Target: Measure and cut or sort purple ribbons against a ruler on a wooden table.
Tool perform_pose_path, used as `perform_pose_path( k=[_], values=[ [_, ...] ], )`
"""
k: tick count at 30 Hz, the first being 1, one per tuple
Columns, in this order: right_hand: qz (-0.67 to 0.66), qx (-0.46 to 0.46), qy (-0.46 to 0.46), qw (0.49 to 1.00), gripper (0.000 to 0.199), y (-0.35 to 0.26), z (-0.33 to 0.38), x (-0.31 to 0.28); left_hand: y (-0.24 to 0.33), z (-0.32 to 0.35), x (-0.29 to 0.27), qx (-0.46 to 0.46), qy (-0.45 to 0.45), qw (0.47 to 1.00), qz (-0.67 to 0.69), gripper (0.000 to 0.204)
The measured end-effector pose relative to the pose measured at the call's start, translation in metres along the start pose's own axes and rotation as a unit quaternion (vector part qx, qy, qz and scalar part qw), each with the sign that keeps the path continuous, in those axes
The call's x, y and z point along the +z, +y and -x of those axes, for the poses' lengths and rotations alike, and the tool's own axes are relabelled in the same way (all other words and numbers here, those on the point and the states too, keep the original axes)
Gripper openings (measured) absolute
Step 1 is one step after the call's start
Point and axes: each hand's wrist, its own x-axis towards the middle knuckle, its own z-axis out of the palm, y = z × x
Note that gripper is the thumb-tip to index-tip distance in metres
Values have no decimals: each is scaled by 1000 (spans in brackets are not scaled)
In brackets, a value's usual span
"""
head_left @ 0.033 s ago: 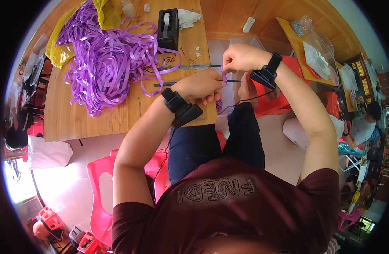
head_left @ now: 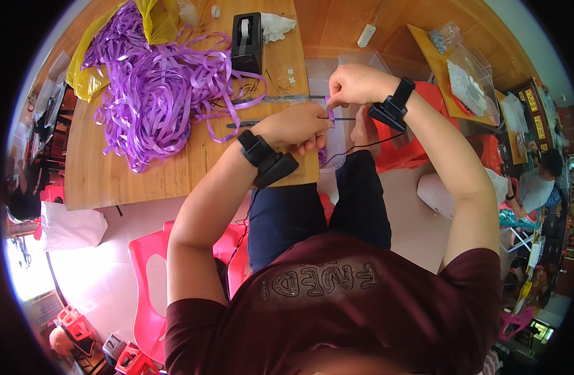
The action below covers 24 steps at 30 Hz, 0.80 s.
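Purple ribbon point(head_left: 159, 87) lies in a loose heap on the wooden table point(head_left: 131, 175), and we use that table as our landmark. Against the earlier frame we find no real difference: both hands sit at the same spot at the table's right front corner, and the heap, the tape dispenser and the chairs lie as they did.

Our left hand point(head_left: 296, 128) rests on the corner of the table, its fingers curled and pinching a thin dark stick point(head_left: 343, 118) together with a short piece of purple ribbon. Our right hand point(head_left: 356, 84) hovers just past the table's right edge, above a clear plastic box point(head_left: 337, 147), with thumb and forefinger closed on the same ribbon piece at the stick's tip. Each wrist wears a black band, and both forearms come up from the lower edge, elbows spread wide.

A black tape dispenser point(head_left: 246, 40) stands at the far side of the table, just beside the heap. Open tabletop shows in front of the heap, toward the near edge. Below that near edge stand pink plastic chairs point(head_left: 146, 275); right of the table a red stool point(head_left: 412, 147) is close by.
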Motion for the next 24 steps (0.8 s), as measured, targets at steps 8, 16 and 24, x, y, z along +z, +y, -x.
perform_pose_path(
  k=[8,16,24],
  values=[
    [133,104,-7,986,39,-6,3,-3,-3,-2,0,2,4,1000,-11,22],
    [41,-44,86,995,18,-2,22,-6,1,1,2,-5,11,1000,-5,23],
    [178,-201,71,961,32,-5,11,15,0,-3,2,-1,11,1000,-14,21]
  ],
)
